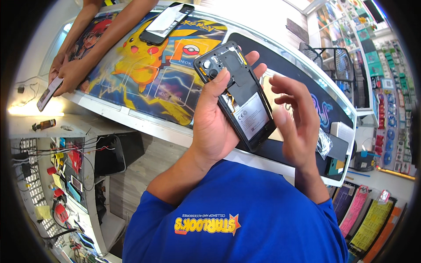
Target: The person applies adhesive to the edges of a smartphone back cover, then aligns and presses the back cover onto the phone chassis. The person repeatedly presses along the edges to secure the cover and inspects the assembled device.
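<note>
A black smartphone (233, 65) is tilted in my left hand (210, 127), its back cover off. My left thumb presses beside the camera lenses, and the fingers come round the far side. The bare inside faces up, with a light grey battery (252, 115) in the lower half and a thin orange-yellow cable beside it. Just right of the phone, my right hand (298, 120) hovers with bent, parted fingers and nothing visible in them. Behind the two hands, a gold-coloured flat panel (275, 135) lies partly hidden on the dark mat.
Another person's hands (72, 74) hold a phone (49, 94) at the left. A dark phone with white paper (166, 23) lies on the cartoon mat (136, 83). Crumpled clear wrapping (323, 145) and a grey box (337, 150) sit at the counter's right end. A cluttered bench (70, 184) stands lower left.
</note>
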